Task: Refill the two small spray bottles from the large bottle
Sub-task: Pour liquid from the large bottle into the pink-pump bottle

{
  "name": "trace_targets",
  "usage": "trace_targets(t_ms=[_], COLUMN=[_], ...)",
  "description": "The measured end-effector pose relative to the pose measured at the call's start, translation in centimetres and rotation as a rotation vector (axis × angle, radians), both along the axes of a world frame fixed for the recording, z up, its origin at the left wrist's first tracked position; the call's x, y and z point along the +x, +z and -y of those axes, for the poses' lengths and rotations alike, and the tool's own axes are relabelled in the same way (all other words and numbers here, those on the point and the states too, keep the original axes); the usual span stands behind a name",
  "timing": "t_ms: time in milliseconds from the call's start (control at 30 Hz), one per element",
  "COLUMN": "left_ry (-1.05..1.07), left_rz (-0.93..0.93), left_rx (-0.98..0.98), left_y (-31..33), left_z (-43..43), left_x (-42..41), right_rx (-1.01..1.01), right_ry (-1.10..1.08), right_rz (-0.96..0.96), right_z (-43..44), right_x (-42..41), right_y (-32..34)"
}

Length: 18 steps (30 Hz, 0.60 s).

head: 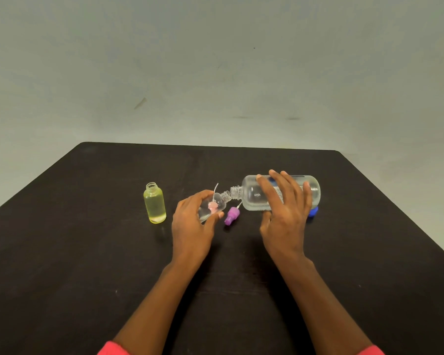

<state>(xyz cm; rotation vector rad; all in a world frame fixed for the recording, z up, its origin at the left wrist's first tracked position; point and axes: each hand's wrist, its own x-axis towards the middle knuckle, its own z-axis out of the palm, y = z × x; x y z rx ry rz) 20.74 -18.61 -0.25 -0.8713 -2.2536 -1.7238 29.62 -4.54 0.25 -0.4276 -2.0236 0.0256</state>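
My right hand (285, 208) grips the large clear bottle (251, 196) on its side, mouth toward 9 o'clock, at the neck of the small clear bottle (217, 203) gripped tilted in my left hand (192, 224). Uncapped yellow bottle (154, 204) stands at 9 o'clock of that hand

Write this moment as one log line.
right hand: grips large bottle, tipped | left hand: grips small clear bottle, mouths meeting | yellow bottle: upright, open

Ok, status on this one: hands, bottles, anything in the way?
Left hand grips small clear bottle, tilted; right hand holds large bottle tipped, necks meeting. Yellow bottle upright, uncapped. Purple spray head lies near the necks, not blocking.
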Motion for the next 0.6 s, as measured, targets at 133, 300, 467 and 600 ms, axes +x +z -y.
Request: trace_targets(t_ms=[133, 300, 467, 600], left_ry=[0.001, 0.008, 0.007, 0.006], left_rz=[-0.001, -0.008, -0.010, -0.001], left_rx=[-0.005, -0.010, -0.004, 0.002], left_y=[-0.03, -0.10, -0.06, -0.12], left_z=[0.03, 0.00, 0.01, -0.01], left_x=[-0.02, -0.13, -0.04, -0.09], right_rx=[-0.002, 0.002, 0.005, 0.006], right_ry=[0.002, 0.001, -0.003, 0.001], right_rz=[0.004, -0.005, -0.010, -0.010], right_z=[0.00, 0.00, 0.06, 0.02], right_x=[0.01, 0.02, 0.00, -0.02], right_y=[-0.03, 0.00, 0.07, 0.08])
